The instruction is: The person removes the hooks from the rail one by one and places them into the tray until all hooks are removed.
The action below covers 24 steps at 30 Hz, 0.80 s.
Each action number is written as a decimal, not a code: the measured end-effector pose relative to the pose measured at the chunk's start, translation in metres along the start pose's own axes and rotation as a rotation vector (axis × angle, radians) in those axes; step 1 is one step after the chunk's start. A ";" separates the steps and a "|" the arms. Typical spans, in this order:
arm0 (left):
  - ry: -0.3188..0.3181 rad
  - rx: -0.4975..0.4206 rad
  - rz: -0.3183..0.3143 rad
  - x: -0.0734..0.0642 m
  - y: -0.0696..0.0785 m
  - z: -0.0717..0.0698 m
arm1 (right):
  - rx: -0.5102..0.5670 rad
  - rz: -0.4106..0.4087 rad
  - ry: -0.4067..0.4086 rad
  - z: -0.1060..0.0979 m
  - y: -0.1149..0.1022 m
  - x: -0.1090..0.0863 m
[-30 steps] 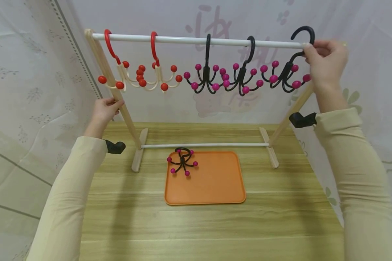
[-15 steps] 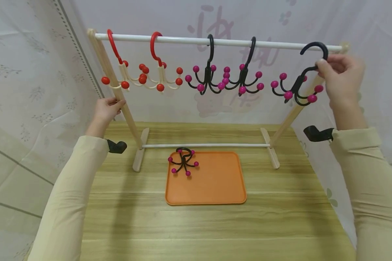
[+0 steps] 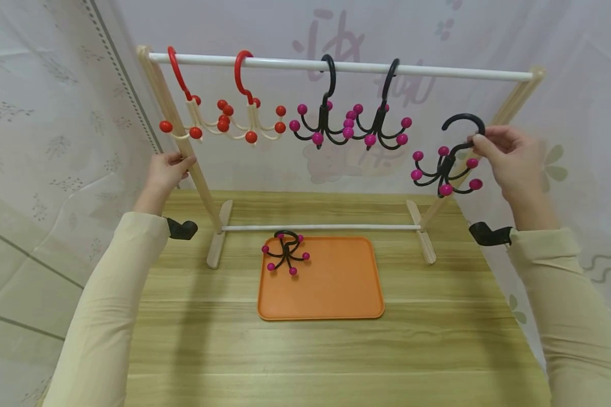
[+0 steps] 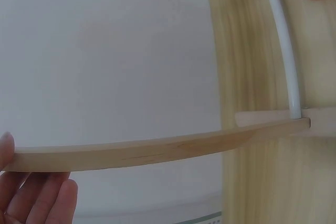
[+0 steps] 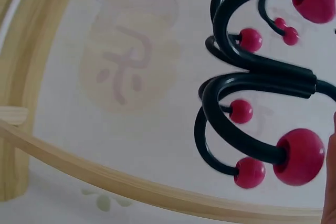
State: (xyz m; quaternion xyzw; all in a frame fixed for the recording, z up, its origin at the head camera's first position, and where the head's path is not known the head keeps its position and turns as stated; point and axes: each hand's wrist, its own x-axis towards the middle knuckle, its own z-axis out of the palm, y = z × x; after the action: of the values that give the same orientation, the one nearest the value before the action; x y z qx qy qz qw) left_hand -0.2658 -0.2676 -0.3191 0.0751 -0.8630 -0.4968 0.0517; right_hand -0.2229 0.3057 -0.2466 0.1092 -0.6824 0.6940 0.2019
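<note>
My right hand (image 3: 514, 164) pinches the neck of a black multi-arm hanger hook (image 3: 445, 167) with magenta ball tips. Its curved top is off the white rail (image 3: 463, 72), below the rail's right end. In the right wrist view its arms and magenta balls (image 5: 299, 157) fill the right side. On the left, my left hand (image 3: 164, 172) grips the wooden post (image 3: 199, 181) of the rack between thumb and fingers; the left wrist view shows fingers (image 4: 44, 198) under the post. Two black hooks (image 3: 323, 118) and two red-topped cream hooks (image 3: 251, 116) hang from the rail.
An orange tray (image 3: 331, 294) lies on the wooden table (image 3: 336, 362) with another black hook (image 3: 286, 251) at its back left. A white lower bar (image 3: 321, 227) joins the rack's feet behind it. A patterned curtain (image 3: 285, 169) hangs behind.
My right hand has taken the rightmost black hook off the rail's right end and lowered it, first moving right, then back left. The left hand stays on the post.
</note>
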 end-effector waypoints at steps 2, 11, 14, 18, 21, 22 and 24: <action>0.004 -0.002 0.004 0.000 0.000 0.000 | 0.007 -0.005 -0.035 0.001 0.008 -0.004; 0.007 -0.010 0.004 -0.001 -0.001 0.000 | -0.207 0.063 -0.115 0.014 0.043 -0.025; 0.000 -0.018 -0.008 -0.001 0.000 0.000 | -0.284 0.084 -0.139 0.020 0.056 -0.034; -0.001 -0.022 -0.013 -0.002 0.001 0.000 | -0.291 0.095 -0.171 0.029 0.073 -0.044; 0.002 -0.030 -0.012 -0.002 0.002 0.000 | -0.272 0.114 -0.177 0.037 0.086 -0.051; 0.002 -0.033 -0.012 -0.002 0.002 0.000 | -0.257 0.123 -0.181 0.039 0.090 -0.053; 0.001 -0.038 -0.012 -0.002 0.002 0.000 | -0.247 0.142 -0.191 0.044 0.098 -0.059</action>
State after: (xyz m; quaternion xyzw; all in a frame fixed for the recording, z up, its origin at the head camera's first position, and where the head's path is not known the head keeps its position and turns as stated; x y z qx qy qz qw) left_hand -0.2640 -0.2660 -0.3171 0.0797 -0.8529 -0.5135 0.0508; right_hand -0.2182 0.2558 -0.3586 0.1006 -0.7848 0.6036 0.0984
